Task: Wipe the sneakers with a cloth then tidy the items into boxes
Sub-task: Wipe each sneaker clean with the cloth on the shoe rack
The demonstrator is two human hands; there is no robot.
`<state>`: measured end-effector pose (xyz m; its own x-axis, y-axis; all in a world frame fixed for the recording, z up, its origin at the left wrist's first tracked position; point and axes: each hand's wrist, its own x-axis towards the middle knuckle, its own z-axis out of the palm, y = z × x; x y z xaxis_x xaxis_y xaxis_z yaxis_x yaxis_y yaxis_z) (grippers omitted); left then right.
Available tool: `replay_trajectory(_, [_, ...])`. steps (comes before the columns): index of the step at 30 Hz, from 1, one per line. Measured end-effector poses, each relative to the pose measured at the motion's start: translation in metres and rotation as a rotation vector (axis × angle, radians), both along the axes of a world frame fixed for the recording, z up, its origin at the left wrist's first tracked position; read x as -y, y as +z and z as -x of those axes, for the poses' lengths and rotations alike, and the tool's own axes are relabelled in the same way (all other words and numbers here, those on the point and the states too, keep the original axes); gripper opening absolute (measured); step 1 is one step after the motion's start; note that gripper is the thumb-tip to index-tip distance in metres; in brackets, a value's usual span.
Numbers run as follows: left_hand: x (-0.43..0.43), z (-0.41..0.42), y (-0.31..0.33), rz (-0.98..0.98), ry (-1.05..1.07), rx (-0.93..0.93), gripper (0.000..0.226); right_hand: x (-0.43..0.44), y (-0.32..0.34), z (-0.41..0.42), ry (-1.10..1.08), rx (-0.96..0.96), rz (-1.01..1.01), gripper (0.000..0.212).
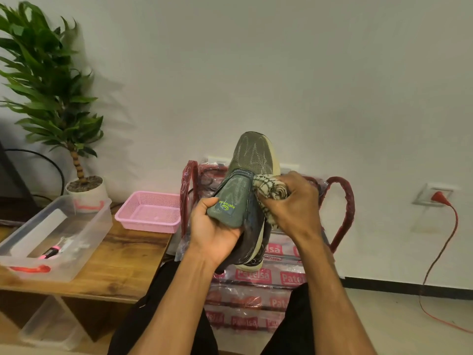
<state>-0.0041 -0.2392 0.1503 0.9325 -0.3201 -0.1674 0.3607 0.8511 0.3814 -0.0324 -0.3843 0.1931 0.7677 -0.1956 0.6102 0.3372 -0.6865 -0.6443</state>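
plant: potted plant [51,80] far left, standing behind the clear box.
clear box: clear box [97,226] on the wooden surface [122,265], top open. Inside I see a pink-and-black item [51,252], can't tell what it is, plus a long pale insert [46,231].
lower box: second clear box [51,326] under the surface; I can't make out any contents.
basket: pink basket [151,221] at the surface's right end, near the clear box, not touching.
left grip: left grip [212,226] closed round the sneaker's tongue end.
sneaker: green mesh sneaker [250,155] held in the air, toe up, in front of the chair.
right grip: right grip [294,201] clenched on the checked cloth [271,190], cloth against the sneaker's side.
chair: red chair [343,196] wrapped in printed plastic, behind the sneaker.
socket: wall socket [437,196] at right, red cable [440,252] running down to the floor.
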Motion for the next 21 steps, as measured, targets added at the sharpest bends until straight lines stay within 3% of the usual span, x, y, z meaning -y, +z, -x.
replay_trajectory(4, [0.0, -0.001, -0.001, 0.002, 0.015, 0.004, 0.036, 0.004, 0.001, 0.006, 0.199, -0.216, 0.049, 0.028])
replay_trajectory(11, [0.003, 0.0, 0.002, -0.01, -0.031, 0.066, 0.038, -0.002, 0.0, -0.003, -0.101, 0.103, -0.032, 0.026])
replay_trajectory(19, [0.006, 0.0, 0.003, 0.005, -0.056, 0.119, 0.043, 0.0, -0.01, 0.003, -0.016, 0.03, -0.171, 0.031])
replay_trajectory(21, [0.009, 0.001, 0.004, -0.026, -0.077, 0.124, 0.054, 0.0, -0.006, 0.005, 0.076, 0.0, -0.139, 0.029])
